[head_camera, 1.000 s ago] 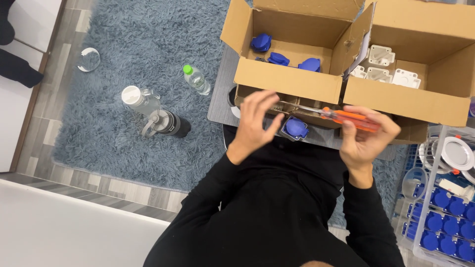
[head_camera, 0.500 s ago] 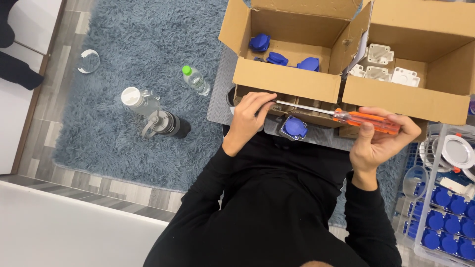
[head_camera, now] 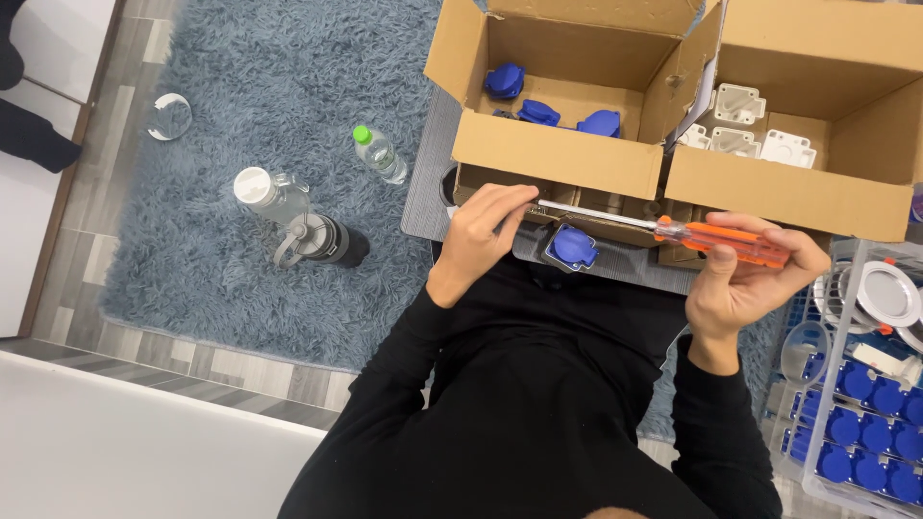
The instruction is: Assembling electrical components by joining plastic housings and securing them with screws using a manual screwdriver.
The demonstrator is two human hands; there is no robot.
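Observation:
My right hand [head_camera: 740, 284] grips the orange handle of a long screwdriver [head_camera: 716, 238], held level above my lap. Its metal shaft runs left to my left hand [head_camera: 486, 235], whose fingers pinch something small at the tip; what it is stays hidden. Just below the shaft a blue socket part [head_camera: 571, 247] lies on the grey board [head_camera: 428, 197]. Behind stand two open cardboard boxes: the left box [head_camera: 558, 154] holds blue parts, the right box [head_camera: 798, 197] holds white parts.
On the blue-grey shag rug [head_camera: 250, 125] to the left lie a clear bottle with a green cap [head_camera: 378, 154], a clear bottle with a white lid [head_camera: 269, 192] and a dark flask [head_camera: 322, 242]. A clear crate [head_camera: 865, 423] of blue parts stands at the right.
My left hand closed from spread fingers onto the screwdriver's tip. My right hand slid right with the handle, bringing the tool level.

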